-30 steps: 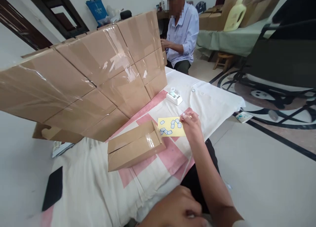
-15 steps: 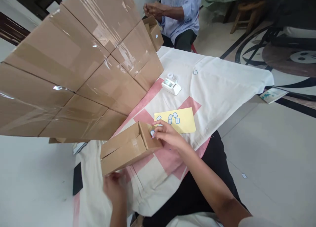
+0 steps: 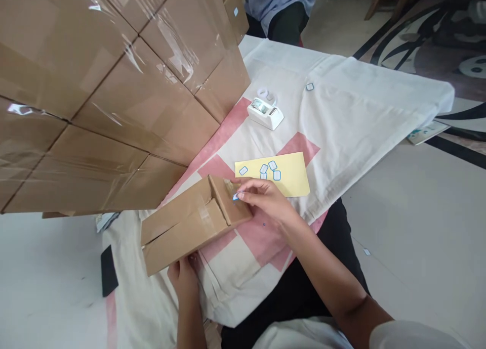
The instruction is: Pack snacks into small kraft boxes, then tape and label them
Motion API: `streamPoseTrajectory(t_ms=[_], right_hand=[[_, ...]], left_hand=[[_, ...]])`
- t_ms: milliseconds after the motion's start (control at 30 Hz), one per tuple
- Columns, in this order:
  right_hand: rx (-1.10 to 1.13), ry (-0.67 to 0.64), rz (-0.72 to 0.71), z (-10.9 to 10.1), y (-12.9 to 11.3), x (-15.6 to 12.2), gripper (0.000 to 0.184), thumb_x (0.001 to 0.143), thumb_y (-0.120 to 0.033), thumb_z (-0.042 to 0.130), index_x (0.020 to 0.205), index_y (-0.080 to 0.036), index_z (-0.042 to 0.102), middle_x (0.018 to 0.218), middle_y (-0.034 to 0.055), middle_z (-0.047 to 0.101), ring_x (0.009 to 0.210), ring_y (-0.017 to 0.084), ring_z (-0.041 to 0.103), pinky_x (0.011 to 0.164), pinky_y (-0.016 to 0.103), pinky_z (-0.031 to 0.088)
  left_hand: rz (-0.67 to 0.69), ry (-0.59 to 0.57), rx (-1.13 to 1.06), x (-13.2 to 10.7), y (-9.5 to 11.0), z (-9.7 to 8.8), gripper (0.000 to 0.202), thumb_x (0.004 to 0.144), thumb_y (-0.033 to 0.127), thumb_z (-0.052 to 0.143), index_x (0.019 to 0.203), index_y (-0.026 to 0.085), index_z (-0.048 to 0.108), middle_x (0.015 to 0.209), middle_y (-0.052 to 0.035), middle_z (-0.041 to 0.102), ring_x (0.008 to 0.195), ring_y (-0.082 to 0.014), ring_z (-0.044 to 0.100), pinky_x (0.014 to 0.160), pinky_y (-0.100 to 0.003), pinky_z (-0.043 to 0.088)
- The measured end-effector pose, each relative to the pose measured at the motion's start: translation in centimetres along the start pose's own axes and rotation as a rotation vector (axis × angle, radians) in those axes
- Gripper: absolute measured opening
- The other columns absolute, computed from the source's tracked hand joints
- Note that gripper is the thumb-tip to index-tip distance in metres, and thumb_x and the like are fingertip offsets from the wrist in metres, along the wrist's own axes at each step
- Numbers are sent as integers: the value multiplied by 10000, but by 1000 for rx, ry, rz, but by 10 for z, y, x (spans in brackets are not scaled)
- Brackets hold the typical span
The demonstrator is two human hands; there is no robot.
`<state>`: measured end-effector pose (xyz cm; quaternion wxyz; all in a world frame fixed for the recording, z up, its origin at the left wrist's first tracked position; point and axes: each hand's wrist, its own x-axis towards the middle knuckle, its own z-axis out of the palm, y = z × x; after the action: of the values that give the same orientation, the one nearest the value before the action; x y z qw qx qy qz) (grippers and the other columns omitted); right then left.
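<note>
Your right hand (image 3: 261, 200) covers most of the small blue-edged white sticker (image 3: 236, 197) at the end of the brown cardboard box (image 3: 190, 225); print too small to read. Your left hand (image 3: 184, 278), 7 o'clock: fingers tucked behind the box's near edge, grip unclear. The stack of taped brown cartons (image 3: 114, 86) runs off top & left edges. At 12 o'clock, the person in a pale blue shirt (image 3: 273, 0) is cut off by top edge.

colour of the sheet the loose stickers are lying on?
Pale yellow sheet, bearing white stickers with blue borders. Head view shows it best.
</note>
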<state>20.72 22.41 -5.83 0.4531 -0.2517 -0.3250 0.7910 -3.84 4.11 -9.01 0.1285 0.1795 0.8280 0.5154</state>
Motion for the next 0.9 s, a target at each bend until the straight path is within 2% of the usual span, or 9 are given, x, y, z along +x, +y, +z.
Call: streamPoseTrajectory(t_ms=[100,233,400,567,800,900], right_hand=[[-10,-23,13,0,1,0,135,753,-327,823,798,-229,741,956,15,724,817,143,613,667,273,424],[28,-33,95,1,3,1,174,753,-333,824,836,-229,712,763,-21,663,631,108,510,569,254,349],[19,-33,62,5,1,1,198,743,-290,816,888,-233,693,822,-22,665,740,125,569,666,265,408],[36,-88,118,7,-3,-3,464,767,-230,779,1206,-284,639,761,-52,616,728,131,566,668,270,385],[-22,-89,87,9,-1,1,391,803,-305,764,1172,-268,640,711,-55,574,685,132,537,644,277,366],[-106,-92,54,11,1,4,458,801,-329,765,1222,-267,597,720,-57,559,659,128,506,620,271,359]], left_hand=[[2,2,-15,-1,0,0,480,619,622,765,681,171,612,633,4,591,614,-133,536,595,-279,478],[3,-1,-19,2,-6,-4,450,657,593,762,715,166,633,657,2,605,631,-133,542,596,-266,472],[8,-10,-32,4,-14,-7,415,703,548,753,778,152,654,722,0,624,660,-126,539,616,-257,465],[13,-27,-44,2,-12,-6,404,724,537,752,789,151,654,735,0,621,676,-124,545,638,-257,468],[23,-21,-30,1,-9,-5,388,743,530,737,774,153,649,716,2,612,667,-124,539,632,-261,455],[21,-9,-21,-1,-6,-4,383,732,527,734,741,156,637,679,11,599,641,-122,524,610,-261,443]])
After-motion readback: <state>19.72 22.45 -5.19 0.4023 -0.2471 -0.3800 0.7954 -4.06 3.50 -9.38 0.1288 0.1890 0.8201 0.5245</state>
